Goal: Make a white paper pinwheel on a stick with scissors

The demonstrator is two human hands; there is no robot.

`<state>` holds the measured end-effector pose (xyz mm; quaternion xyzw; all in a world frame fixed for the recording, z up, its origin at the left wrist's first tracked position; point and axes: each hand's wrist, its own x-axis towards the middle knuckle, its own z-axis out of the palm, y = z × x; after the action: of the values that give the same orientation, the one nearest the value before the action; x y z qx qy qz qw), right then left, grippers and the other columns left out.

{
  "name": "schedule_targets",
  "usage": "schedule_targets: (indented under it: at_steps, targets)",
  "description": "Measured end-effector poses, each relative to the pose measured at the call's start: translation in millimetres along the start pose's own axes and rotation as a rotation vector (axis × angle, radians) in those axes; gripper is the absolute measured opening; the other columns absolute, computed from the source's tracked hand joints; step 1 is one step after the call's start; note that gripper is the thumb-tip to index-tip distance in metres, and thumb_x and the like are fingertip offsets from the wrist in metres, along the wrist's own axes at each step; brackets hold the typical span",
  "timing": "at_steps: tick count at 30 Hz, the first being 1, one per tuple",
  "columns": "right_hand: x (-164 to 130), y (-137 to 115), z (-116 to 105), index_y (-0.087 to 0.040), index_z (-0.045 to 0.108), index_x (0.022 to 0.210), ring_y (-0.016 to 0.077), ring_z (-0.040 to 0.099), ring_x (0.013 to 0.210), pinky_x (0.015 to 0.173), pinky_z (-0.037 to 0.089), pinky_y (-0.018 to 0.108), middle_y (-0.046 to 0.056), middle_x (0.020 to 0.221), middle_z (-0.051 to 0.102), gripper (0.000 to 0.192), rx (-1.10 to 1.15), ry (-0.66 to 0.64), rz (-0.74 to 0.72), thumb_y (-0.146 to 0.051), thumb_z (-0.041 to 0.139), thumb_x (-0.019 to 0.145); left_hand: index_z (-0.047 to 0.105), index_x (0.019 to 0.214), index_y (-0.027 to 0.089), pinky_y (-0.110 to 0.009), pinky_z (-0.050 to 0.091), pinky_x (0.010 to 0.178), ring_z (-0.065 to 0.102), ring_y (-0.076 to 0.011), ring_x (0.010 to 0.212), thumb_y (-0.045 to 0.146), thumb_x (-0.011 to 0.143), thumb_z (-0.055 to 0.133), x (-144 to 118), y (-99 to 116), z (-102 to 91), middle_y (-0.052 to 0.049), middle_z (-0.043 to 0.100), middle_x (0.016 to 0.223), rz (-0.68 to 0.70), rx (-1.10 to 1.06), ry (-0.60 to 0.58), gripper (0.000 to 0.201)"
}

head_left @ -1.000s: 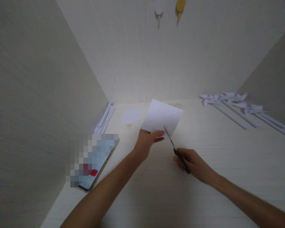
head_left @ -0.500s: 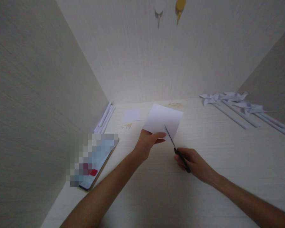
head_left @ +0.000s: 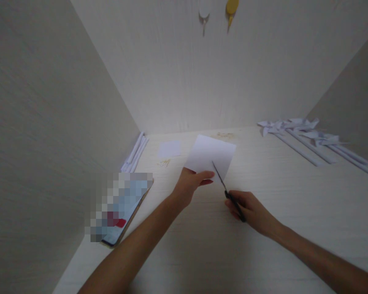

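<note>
Pinched by its near left edge, a white square of paper (head_left: 210, 152) is held up by my left hand (head_left: 190, 184), the thumb lying across its face. My right hand (head_left: 247, 209) is wrapped round the black handles of a pair of scissors (head_left: 235, 205). Their thin blades look nearly closed and run up over the lower part of the paper, close to my left thumb tip. Whether the blades have cut into the sheet I cannot tell.
A phone (head_left: 127, 214), partly blurred out, lies at the left. Behind it are rolled paper sticks (head_left: 135, 153). A flat paper sheet (head_left: 169, 149) and several small thin sticks (head_left: 163, 163) lie near the back wall. Paper pinwheels (head_left: 306, 130) on paper sticks rest at the back right.
Almost nothing differs. Both hands, the paper and the scissors keep practically the same place; the view has shifted very slightly.
</note>
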<state>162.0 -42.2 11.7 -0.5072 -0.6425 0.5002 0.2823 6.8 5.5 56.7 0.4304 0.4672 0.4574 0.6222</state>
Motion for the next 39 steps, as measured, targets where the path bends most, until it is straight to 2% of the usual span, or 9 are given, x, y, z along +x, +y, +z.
schedule_targets:
  at_steps: [15, 24, 32, 36, 39]
  targets:
    - [0.3, 0.7, -1.1, -0.019, 0.035, 0.052, 0.0077, 0.032, 0.043, 0.041, 0.025, 0.023, -0.005, 0.046, 0.035, 0.041, -0.025, 0.007, -0.015, -0.053, 0.044, 0.073, 0.064, 0.085, 0.016, -0.023, 0.052, 0.059, 0.06, -0.0124, 0.066, 0.013, 0.052, 0.067, 0.2, 1.7, -0.6, -0.002, 0.066, 0.078, -0.015, 0.01, 0.024, 0.033]
    - [-0.2, 0.7, -0.7, -0.019, 0.036, 0.054, 0.0077, 0.032, 0.043, 0.041, 0.026, 0.022, -0.004, 0.047, 0.035, 0.038, -0.003, 0.001, -0.013, -0.05, 0.044, 0.074, 0.063, 0.075, 0.014, -0.022, 0.051, 0.058, 0.06, -0.0125, 0.066, 0.013, 0.053, 0.067, 0.4, -0.2, -0.3, -0.002, 0.066, 0.076, -0.029, 0.039, 0.001, 0.022]
    - [0.5, 2.8, -1.3, -0.019, 0.036, 0.054, 0.008, 0.032, 0.044, 0.04, 0.026, 0.022, -0.004, 0.047, 0.036, 0.039, -0.015, 0.008, -0.012, -0.052, 0.045, 0.073, 0.064, 0.083, 0.015, -0.023, 0.051, 0.059, 0.061, -0.0134, 0.068, 0.013, 0.053, 0.068, 0.9, -1.6, -0.5, -0.003, 0.066, 0.08, -0.027, 0.035, 0.009, 0.031]
    - [1.6, 3.7, -1.1, -0.019, 0.036, 0.055, 0.0078, 0.032, 0.044, 0.041, 0.026, 0.022, -0.004, 0.047, 0.035, 0.039, -0.008, 0.009, -0.005, -0.052, 0.046, 0.073, 0.064, 0.078, 0.016, -0.025, 0.052, 0.062, 0.061, -0.0151, 0.074, 0.016, 0.054, 0.068, 1.3, -3.1, -2.6, -0.004, 0.066, 0.086, -0.021, 0.013, -0.063, 0.024]
    - [1.9, 3.9, -1.8, -0.018, 0.037, 0.055, 0.0078, 0.032, 0.044, 0.042, 0.025, 0.022, -0.004, 0.047, 0.035, 0.04, -0.004, -0.005, -0.004, -0.052, 0.044, 0.074, 0.064, 0.071, 0.017, -0.029, 0.052, 0.065, 0.061, -0.0146, 0.071, 0.017, 0.052, 0.069, 5.4, 2.5, -12.7, -0.003, 0.066, 0.083, -0.039, -0.048, -0.178, 0.02]
